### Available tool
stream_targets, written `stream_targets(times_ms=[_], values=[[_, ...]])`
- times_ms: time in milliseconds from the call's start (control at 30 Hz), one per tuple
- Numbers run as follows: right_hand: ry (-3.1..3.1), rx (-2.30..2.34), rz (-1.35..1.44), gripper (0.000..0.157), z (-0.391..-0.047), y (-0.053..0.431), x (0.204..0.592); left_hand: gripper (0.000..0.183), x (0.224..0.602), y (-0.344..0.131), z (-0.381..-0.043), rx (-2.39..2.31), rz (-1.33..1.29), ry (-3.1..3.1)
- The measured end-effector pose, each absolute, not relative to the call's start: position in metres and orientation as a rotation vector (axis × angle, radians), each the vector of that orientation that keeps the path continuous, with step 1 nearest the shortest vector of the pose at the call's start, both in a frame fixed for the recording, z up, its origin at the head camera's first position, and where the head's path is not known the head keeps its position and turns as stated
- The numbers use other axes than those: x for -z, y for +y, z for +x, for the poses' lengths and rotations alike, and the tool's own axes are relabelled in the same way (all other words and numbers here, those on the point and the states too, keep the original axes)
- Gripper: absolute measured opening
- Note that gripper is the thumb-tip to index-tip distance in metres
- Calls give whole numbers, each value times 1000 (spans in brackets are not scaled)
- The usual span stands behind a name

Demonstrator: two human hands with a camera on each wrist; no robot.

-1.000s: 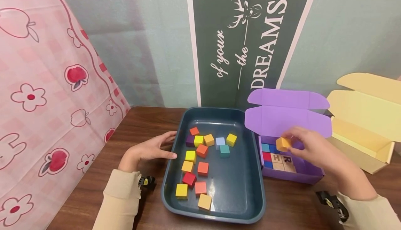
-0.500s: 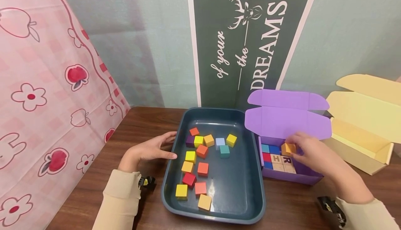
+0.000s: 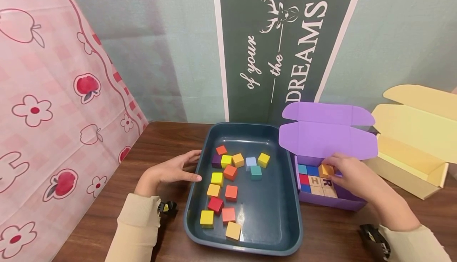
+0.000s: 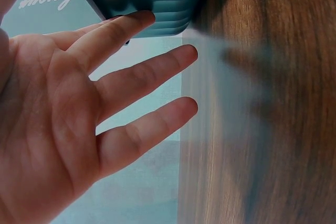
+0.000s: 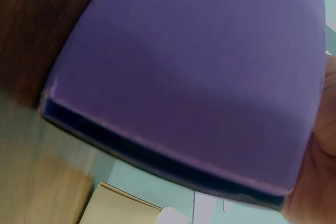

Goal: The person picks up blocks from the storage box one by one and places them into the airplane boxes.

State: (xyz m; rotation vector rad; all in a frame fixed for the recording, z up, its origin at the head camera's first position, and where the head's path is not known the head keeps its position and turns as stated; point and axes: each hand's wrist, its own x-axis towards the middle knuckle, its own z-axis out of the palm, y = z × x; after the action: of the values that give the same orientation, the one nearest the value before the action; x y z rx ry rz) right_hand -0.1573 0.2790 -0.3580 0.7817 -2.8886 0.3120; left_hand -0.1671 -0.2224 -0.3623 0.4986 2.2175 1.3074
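Note:
My right hand (image 3: 352,176) reaches into the purple box (image 3: 330,201) and holds an orange cube (image 3: 325,170) between thumb and fingers. The cube is in the back row, beside a blue cube (image 3: 312,170). In front of it are wooden letter cubes, one marked R (image 3: 326,182), one H (image 3: 314,180). In the right wrist view the box wall (image 5: 194,77) hides most of the hand. My left hand (image 3: 169,173) is at the left side of the dark blue tray (image 3: 275,222), thumb near its rim. The left wrist view shows its fingers (image 4: 142,77) spread and holding nothing.
Several coloured cubes lie loose in the tray, among them a teal one (image 3: 256,172) and a red one (image 3: 216,205). The purple lid (image 3: 328,139) stands raised behind its box. To the right is an open yellow box (image 3: 410,170). A patterned pink cloth (image 3: 71,95) hangs at left.
My right hand has lowered the orange cube from above the purple box into its back row, slightly to the right. The left hand and the tray have stayed put.

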Motion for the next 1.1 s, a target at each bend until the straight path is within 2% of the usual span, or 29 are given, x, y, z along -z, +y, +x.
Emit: stream_targets(times_ms=[433, 767, 933, 1100], values=[[-2976, -421, 797, 18, -160, 282, 364, 91, 361, -221, -167, -1289, 481, 2236], [-2976, -466, 734, 24, -154, 282, 348, 91, 362, -221, -167, -1300, 486, 2220], [-2885, -512, 827, 29, -145, 262, 331, 90, 361, -220, -167, -1305, 489, 2215], [-2738, -606, 1045, 29, -137, 225, 318, 89, 361, -220, -167, -1310, 476, 2214]])
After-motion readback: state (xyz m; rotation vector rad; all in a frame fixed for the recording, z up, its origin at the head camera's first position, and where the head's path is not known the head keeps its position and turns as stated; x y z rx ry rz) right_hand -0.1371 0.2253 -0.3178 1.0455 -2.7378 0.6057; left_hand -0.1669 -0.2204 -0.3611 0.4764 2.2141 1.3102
